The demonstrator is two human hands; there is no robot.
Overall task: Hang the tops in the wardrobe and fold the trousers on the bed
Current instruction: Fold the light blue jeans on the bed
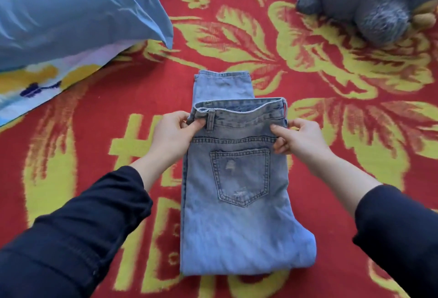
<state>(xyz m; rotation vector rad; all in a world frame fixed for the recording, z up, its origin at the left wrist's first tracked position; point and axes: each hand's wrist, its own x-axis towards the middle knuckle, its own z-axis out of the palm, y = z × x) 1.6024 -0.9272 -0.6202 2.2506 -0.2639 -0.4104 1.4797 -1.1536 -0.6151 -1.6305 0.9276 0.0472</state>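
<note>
1. Centre of the frame: a pair of light-blue jeans [239, 193] lies on a bed [331, 179] covered in red cloth with yellow flowers, already doubled lengthwise and folded over, the back pocket [240, 175] facing up and the leg hems showing beyond the waistband [239, 113].
2. The left hand [173, 134] pinches the waistband's left corner by a belt loop, its fingers [195, 124] clamped on the denim; the right hand [299, 137] grips the right corner, fingers closed on the cloth there.
3. Judged by its look, the denim is thick, fairly stiff and not slippery; it should hold a crease, and the two waistband corners appear the soundest hold.
4. Upper left, a blue pillow [78, 11]; upper right, a grey plush toy [369, 1], both well apart from the jeans.
</note>
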